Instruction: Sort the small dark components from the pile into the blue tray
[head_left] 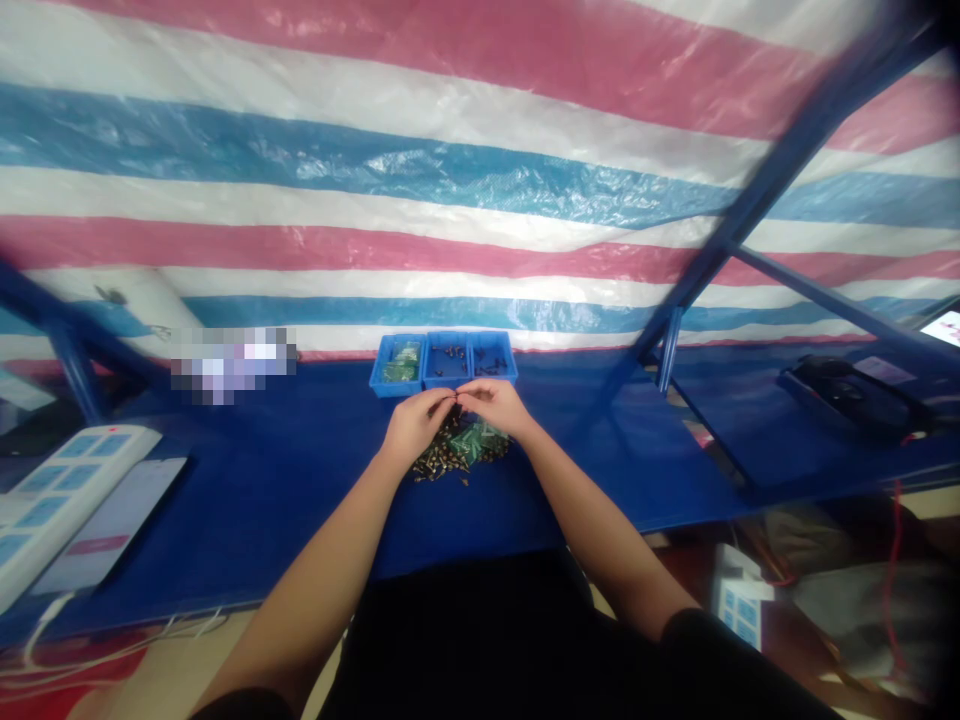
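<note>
My left hand (pixel 417 424) and my right hand (pixel 498 403) meet at the fingertips, both in a pinch. A tiny dark piece shows between them, too small to name. Beneath them lies a heap of small brass-coloured metal parts (pixel 441 462) on the blue table (pixel 292 470). Green pieces (pixel 474 440), perhaps small bags, lie on the heap, partly hidden by my right hand. Just beyond my fingers stand blue trays: the left tray (pixel 377 376) holds green packets (pixel 402 362), and the divided tray (pixel 470 377) to its right holds a few small dark parts (pixel 491 368).
A white power strip (pixel 112 445) and a phone (pixel 112 525) with a cable lie at the left. Blue metal posts (pixel 670 345) rise on both sides. A striped plastic sheet (pixel 450 180) hangs behind. A black object (pixel 847 395) rests at the far right.
</note>
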